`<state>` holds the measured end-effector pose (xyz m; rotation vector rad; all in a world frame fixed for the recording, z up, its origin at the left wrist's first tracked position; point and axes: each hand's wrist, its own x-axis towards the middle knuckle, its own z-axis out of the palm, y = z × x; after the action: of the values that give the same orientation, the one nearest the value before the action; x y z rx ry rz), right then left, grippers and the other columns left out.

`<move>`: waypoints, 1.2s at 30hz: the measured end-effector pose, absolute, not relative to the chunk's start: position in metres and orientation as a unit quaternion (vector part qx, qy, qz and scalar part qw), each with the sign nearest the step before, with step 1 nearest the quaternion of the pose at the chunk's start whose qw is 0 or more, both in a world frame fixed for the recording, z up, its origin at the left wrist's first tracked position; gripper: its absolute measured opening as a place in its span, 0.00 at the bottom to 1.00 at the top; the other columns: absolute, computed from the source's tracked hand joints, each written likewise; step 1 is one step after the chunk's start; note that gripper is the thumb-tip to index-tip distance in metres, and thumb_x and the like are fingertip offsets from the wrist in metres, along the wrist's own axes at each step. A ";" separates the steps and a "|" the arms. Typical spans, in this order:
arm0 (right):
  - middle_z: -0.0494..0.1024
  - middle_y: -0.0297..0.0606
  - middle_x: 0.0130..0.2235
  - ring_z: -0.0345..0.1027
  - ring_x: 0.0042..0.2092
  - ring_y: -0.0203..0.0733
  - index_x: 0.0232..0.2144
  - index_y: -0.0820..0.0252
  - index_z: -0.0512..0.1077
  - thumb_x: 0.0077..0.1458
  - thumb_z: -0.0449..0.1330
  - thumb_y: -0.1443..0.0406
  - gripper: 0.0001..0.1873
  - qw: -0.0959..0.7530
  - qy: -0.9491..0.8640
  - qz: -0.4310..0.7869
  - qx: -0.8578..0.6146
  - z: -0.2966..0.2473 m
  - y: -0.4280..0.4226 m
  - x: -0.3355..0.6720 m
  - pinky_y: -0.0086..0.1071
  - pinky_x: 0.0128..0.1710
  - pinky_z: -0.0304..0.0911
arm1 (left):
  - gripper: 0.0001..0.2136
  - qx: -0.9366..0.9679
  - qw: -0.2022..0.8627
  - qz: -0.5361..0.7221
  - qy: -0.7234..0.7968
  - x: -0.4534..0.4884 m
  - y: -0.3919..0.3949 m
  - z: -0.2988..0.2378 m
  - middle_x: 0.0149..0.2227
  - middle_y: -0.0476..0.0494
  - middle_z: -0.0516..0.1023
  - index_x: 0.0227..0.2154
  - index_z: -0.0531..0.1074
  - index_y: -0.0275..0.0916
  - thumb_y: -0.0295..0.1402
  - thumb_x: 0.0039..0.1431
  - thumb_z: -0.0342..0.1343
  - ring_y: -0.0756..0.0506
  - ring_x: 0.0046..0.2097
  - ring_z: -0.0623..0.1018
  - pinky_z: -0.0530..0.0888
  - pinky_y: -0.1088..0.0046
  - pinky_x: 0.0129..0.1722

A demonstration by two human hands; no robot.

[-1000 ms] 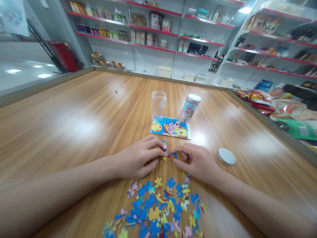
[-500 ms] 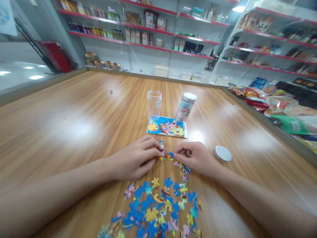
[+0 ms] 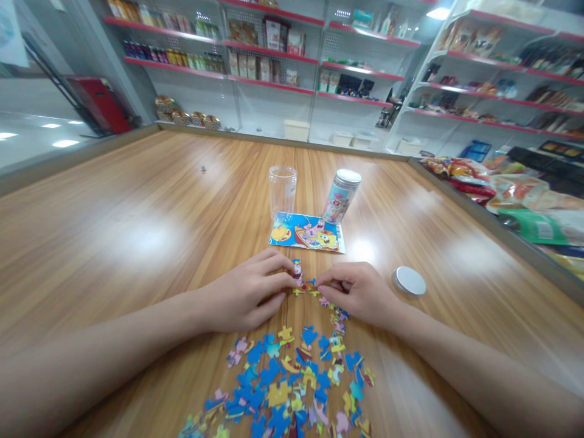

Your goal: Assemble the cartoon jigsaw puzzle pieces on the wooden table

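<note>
My left hand (image 3: 255, 289) rests on the table with bent fingers, its thumb and fingertips against a small joined group of jigsaw puzzle pieces (image 3: 298, 272). Across from it, my right hand (image 3: 358, 289) is closed in a pinch on a blue-edged puzzle piece (image 3: 311, 283) at the right end of that group. The fingers partly hide where the pieces meet. Toward me lies a loose heap of puzzle pieces (image 3: 278, 393), mostly blue and yellow. Several more pieces (image 3: 338, 322) trail up under my right hand. Just beyond my hands lies a cartoon picture card (image 3: 308, 233).
Behind the card stand a clear jar (image 3: 283, 191) and a printed can (image 3: 341, 196) with a silver top. A round silver lid (image 3: 409, 281) lies right of my right hand. Snack bags (image 3: 524, 194) line the right side, and stocked shelves (image 3: 274, 85) stand beyond the table (image 3: 182, 225).
My right hand has shifted slightly left, bringing its pinched piece closer to the joined pieces. My left hand stays in nearly the same place.
</note>
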<state>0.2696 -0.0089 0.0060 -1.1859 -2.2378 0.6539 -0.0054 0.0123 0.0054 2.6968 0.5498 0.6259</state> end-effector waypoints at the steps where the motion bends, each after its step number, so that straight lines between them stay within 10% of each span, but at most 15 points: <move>1: 0.69 0.29 0.24 0.61 0.26 0.33 0.35 0.58 0.80 0.59 0.63 0.66 0.05 0.259 -0.826 0.242 -0.437 0.005 -0.009 0.270 0.29 0.28 0.54 | 0.12 0.944 0.159 0.216 0.193 -0.005 0.012 0.005 0.52 0.36 0.72 0.49 0.73 0.38 0.24 0.64 0.52 0.40 0.55 0.71 0.72 0.57 0.57; 9: 0.65 0.26 0.22 0.55 0.23 0.31 0.37 0.59 0.77 0.60 0.65 0.59 0.09 0.207 -0.822 0.370 -0.380 0.015 -0.009 0.277 0.28 0.24 0.52 | 0.13 0.944 0.165 0.210 0.195 -0.005 0.013 0.007 0.53 0.36 0.71 0.50 0.72 0.38 0.23 0.64 0.52 0.40 0.56 0.71 0.71 0.58 0.58; 16: 0.77 0.32 0.35 0.69 0.36 0.37 0.34 0.57 0.77 0.50 0.73 0.57 0.13 0.066 -0.900 0.339 -0.265 0.046 -0.009 0.283 0.30 0.36 0.62 | 0.13 0.943 0.167 0.217 0.189 -0.005 0.013 0.007 0.52 0.37 0.71 0.50 0.73 0.38 0.23 0.64 0.53 0.41 0.55 0.71 0.72 0.59 0.57; 36: 0.72 0.28 0.31 0.64 0.31 0.31 0.28 0.60 0.72 0.50 0.74 0.58 0.16 0.068 -0.907 0.320 -0.267 0.034 -0.005 0.282 0.26 0.31 0.56 | 0.13 0.944 0.165 0.215 0.190 -0.005 0.013 0.006 0.52 0.36 0.72 0.50 0.73 0.38 0.24 0.65 0.52 0.40 0.55 0.71 0.72 0.58 0.57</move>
<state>0.2815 -0.0048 0.0341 -0.8048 -2.7309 0.9633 -0.0051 0.0131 0.0056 2.6879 0.5409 0.6123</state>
